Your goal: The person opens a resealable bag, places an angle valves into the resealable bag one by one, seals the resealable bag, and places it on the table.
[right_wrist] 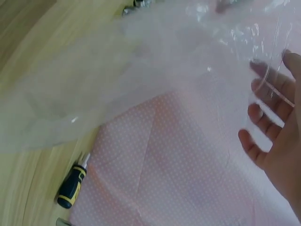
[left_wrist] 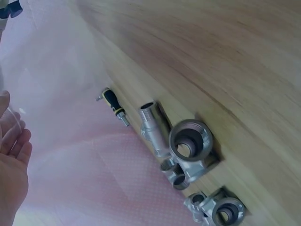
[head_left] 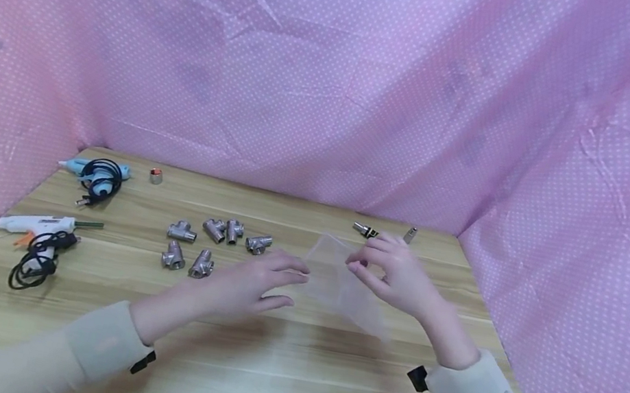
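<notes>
A clear plastic bag (head_left: 333,276) hangs over the table between the two hands, its lower right corner trailing down. My right hand (head_left: 395,276) pinches its upper edge between thumb and fingers; in the right wrist view the film (right_wrist: 155,61) stretches away from the fingertips. At the bag's left edge is my left hand (head_left: 260,281), fingers fairly straight and thumb held apart below them. The left wrist view shows this hand (left_wrist: 11,174) with a clear film edge across its fingers. Several metal tee pipe fittings (head_left: 173,256) lie left of the bag.
A blue glue gun (head_left: 99,178) and a white glue gun (head_left: 38,224), both with coiled black cords, lie at the left. Near the back stand a small metal ring fitting (head_left: 156,176), a black-and-yellow screwdriver (right_wrist: 71,187) and a small metal piece (head_left: 411,235). Pink dotted cloth (head_left: 333,88) encloses the table.
</notes>
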A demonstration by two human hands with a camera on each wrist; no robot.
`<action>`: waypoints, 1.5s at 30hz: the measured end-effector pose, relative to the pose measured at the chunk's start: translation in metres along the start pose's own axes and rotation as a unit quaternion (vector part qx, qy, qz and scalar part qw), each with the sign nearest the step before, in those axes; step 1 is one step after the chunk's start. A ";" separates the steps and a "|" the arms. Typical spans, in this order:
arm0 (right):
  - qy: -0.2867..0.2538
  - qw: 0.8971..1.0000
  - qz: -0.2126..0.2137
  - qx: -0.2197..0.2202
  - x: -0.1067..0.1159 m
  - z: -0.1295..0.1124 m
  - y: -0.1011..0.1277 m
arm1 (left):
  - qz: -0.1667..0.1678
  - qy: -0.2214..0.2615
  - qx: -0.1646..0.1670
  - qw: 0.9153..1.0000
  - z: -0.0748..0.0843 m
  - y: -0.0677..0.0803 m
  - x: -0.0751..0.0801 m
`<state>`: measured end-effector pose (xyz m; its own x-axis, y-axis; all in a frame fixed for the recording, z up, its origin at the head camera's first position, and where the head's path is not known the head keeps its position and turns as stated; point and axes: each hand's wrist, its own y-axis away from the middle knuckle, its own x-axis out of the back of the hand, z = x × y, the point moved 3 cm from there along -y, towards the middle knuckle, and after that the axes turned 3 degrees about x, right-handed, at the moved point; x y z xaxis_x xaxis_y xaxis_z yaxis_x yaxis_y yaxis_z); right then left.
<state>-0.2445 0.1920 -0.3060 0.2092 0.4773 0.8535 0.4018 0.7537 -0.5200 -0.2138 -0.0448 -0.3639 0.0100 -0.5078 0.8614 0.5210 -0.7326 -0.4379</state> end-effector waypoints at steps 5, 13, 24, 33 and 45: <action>0.048 0.998 0.000 -0.047 -0.015 -0.009 -0.006 | -0.008 -0.014 -0.003 1.000 0.002 -0.001 0.000; 0.045 0.990 -0.073 -0.113 -0.023 -0.011 -0.008 | -0.023 -0.022 0.017 0.999 -0.001 0.000 -0.002; -0.031 0.973 -0.183 -0.134 -0.038 -0.006 0.004 | -0.036 -0.012 0.027 0.999 -0.015 0.005 -0.005; -0.062 0.971 -0.182 -0.144 -0.056 0.003 0.006 | -0.010 -0.002 0.031 0.999 -0.030 0.010 0.003; -0.098 0.973 -0.154 -0.144 -0.070 0.008 0.006 | -0.140 0.010 0.195 0.971 -0.079 0.043 0.006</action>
<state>-0.2643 0.1666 -0.3693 -0.1230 0.3467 0.9299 0.6574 0.7304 -0.1854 -0.2587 -0.1153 -0.3974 -0.1931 -0.3257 0.9255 0.7840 -0.6184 -0.0541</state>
